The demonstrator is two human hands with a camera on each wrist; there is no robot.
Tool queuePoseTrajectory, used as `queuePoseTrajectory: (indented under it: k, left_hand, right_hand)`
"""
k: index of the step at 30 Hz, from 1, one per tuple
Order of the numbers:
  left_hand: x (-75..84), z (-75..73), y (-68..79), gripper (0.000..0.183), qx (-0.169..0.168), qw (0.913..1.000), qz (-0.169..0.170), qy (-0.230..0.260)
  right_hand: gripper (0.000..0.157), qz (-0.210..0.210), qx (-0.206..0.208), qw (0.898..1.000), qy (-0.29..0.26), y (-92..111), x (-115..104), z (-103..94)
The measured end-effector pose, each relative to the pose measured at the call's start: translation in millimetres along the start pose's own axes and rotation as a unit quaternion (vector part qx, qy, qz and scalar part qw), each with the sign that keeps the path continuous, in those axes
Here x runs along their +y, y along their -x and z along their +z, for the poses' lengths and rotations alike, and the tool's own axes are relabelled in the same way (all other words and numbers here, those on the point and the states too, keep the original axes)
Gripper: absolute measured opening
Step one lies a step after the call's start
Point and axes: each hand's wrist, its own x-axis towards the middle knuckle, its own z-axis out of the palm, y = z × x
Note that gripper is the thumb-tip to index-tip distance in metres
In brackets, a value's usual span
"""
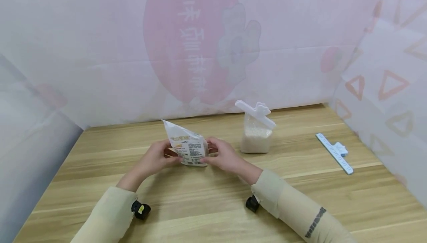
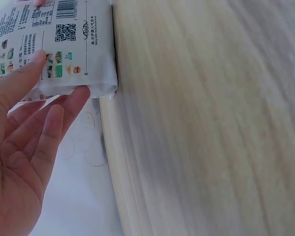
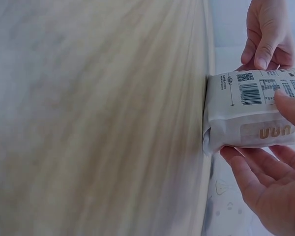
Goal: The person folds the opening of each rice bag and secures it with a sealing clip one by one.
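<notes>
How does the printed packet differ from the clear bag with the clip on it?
The printed packet is opaque white and covered in text; the clear bag is see-through, showing pale contents.
The left hand and right hand hold the printed packet; neither touches the clear bag.
The printed packet's top has no clip; a white clip clamps the clear bag's.
Both have their tops upward.

Two bags [image 1: 189,148] [image 1: 256,142], two clips [image 1: 256,114] [image 1: 334,154], two sleeves [image 1: 108,213] [image 1: 297,206], two black wrist devices [image 1: 141,210] [image 1: 252,203], one wooden table [image 1: 200,202]
</notes>
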Motion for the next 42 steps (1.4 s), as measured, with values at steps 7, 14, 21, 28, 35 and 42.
queuePoseTrajectory:
  k: [7,14,21,28,35,42]
  left_hand:
    - [3.6,6.4,-0.1,0.039,0.003,1.0,0.003,0.0]
    - [13.6,16.6,3.1,0.039,0.016,0.9997,-0.003,-0.019]
    - [21.6,24.0,3.6,0.038,0.006,0.9998,0.01,-0.019]
    - [34.2,33.5,3.5,0.039,-0.006,0.9998,0.011,-0.018]
    - [44.3,44.6,4.5,0.042,-0.014,0.9996,0.02,-0.014]
    - [54.4,56.5,9.6,0.041,-0.012,0.9998,0.017,-0.006]
  right_hand:
    - [0.048,0.0,-0.013,1.0,-0.012,6,3,-6.6]
    - [0.048,0.001,-0.019,0.999,-0.026,13,6,-12.1]
    - [0.048,-0.001,-0.027,1.0,-0.014,21,8,-19.4]
    - [0.049,-0.013,-0.038,0.999,-0.003,34,10,-30.3]
    - [0.051,-0.025,-0.045,0.999,0.011,48,13,-41.4]
    - [0.05,-0.03,-0.058,0.998,0.016,61,13,-49.5]
